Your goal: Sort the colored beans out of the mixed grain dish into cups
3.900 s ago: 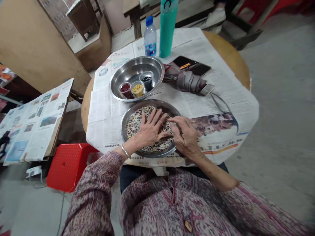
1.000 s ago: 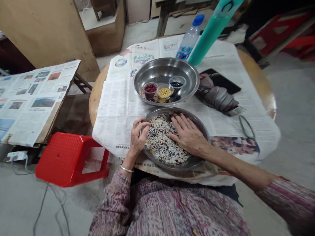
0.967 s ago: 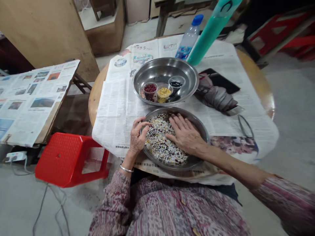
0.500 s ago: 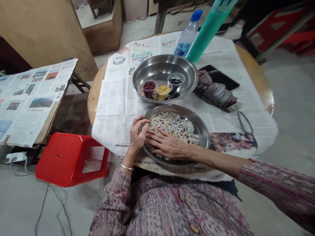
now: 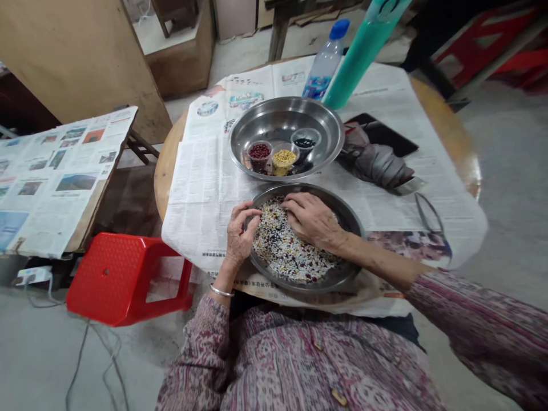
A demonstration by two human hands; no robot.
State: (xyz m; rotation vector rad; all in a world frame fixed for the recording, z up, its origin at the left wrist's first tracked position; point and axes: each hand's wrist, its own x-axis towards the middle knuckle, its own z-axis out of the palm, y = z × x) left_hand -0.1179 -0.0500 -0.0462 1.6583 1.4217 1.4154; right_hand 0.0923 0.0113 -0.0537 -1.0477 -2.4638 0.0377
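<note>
two hands, apart: left hand (image 5: pixel 240 235) half-open at the near basin (image 5: pixel 351 220); right hand (image 5: pixel 312 221) curled over mixed grains (image 5: pixel 291 251) inside, grip unclear. probably spreading or sorting; next calls for light touch.

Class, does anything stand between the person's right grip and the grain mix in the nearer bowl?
Nothing visible does. The right grip is inside the nearer bowl, at the grain mix; the left grip is apart from it, at the bowl's left edge.

A silver bangle (image 5: pixel 221 291) accompanies a mottled purple top (image 5: pixel 295 359) with tan buttons (image 5: pixel 338 397).
</note>
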